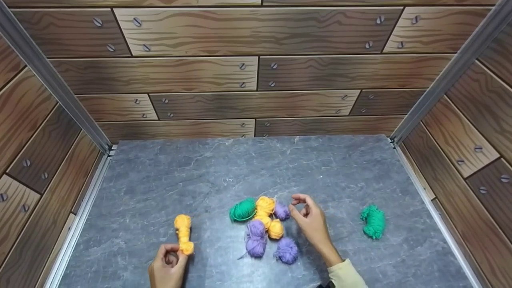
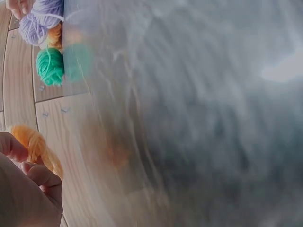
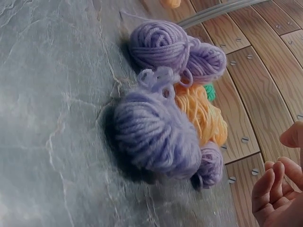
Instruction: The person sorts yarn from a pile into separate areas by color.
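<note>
My left hand [image 1: 167, 265] pinches the lower end of a long yellow-orange yarn skein [image 1: 183, 232] at the table's front left. In the left wrist view, thumb and fingers meet around that same skein [image 2: 34, 144]. Just right of a yarn pile, my right hand [image 1: 312, 222] hovers with loosely bent fingers, thumb and index apart, holding nothing. Closest to it is a small purple yarn ball [image 1: 282, 211]. Also in the pile are a green yarn ball [image 1: 243, 210], yellow yarn [image 1: 265, 206], a small yellow ball [image 1: 276, 229] and a purple skein [image 1: 256, 239].
Nearer the front edge lies a separate fluffy purple ball [image 1: 287, 251]. Far to the right is a curved green yarn skein [image 1: 373, 222]. Wood-patterned walls [image 1: 256, 74] and metal rails [image 1: 436, 216] bound the grey marbled table [image 1: 200, 168].
</note>
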`<state>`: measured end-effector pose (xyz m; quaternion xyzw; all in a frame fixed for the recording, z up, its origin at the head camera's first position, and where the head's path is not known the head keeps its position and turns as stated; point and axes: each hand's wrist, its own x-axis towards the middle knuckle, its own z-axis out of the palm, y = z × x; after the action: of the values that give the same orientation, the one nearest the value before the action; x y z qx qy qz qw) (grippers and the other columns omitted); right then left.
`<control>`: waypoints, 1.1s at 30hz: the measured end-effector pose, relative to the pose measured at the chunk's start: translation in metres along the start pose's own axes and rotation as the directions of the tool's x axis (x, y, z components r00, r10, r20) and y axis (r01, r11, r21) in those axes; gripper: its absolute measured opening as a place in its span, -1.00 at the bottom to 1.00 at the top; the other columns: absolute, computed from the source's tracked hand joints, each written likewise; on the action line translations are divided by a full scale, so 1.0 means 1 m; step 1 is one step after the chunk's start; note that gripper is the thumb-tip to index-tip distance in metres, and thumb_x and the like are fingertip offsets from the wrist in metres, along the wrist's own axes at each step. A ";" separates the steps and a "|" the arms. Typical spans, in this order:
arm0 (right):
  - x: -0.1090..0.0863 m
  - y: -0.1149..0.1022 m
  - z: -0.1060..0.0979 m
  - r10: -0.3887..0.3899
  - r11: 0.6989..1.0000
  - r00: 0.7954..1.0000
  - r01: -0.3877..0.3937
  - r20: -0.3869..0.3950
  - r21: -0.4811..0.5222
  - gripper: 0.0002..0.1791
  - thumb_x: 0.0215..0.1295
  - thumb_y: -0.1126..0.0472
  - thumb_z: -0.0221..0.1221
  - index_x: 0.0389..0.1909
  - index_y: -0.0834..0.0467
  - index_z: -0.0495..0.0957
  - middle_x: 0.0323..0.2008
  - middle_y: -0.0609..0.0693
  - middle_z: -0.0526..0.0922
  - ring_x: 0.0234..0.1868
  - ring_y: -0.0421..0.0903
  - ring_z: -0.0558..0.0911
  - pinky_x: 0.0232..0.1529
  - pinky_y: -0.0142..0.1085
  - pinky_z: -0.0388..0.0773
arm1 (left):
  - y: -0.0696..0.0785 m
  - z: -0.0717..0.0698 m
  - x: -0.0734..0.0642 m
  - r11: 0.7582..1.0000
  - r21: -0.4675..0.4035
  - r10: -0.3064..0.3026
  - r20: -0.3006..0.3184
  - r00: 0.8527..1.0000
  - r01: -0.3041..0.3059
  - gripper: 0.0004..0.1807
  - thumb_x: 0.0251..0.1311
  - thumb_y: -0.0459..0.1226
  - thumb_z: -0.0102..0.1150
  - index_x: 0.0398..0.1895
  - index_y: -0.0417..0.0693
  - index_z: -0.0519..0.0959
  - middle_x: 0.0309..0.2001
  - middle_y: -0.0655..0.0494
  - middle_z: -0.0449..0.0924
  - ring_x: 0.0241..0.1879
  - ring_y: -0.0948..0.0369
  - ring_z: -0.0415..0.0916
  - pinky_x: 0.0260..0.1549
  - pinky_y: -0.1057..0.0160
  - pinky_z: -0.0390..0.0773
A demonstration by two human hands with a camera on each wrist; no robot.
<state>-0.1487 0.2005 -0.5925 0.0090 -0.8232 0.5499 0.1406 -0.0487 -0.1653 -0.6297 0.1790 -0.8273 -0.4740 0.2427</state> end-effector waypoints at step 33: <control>0.006 -0.016 0.049 -0.086 0.996 0.964 0.091 0.251 -0.010 -0.61 0.26 0.14 0.41 0.09 0.10 0.63 -0.07 0.08 0.68 -0.46 -0.24 0.48 -0.44 -0.43 0.44 | -0.015 -0.029 0.019 0.979 0.134 -0.152 -0.001 0.988 0.151 -0.86 0.06 -0.42 0.37 -0.32 -0.16 0.61 -0.68 0.14 0.42 -0.69 0.31 0.28 -0.64 0.39 0.27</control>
<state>-0.1631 0.1506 -0.5944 0.1136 -0.8391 0.5286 0.0601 -0.0461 -0.2026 -0.6253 0.2550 -0.8423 -0.4354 0.1895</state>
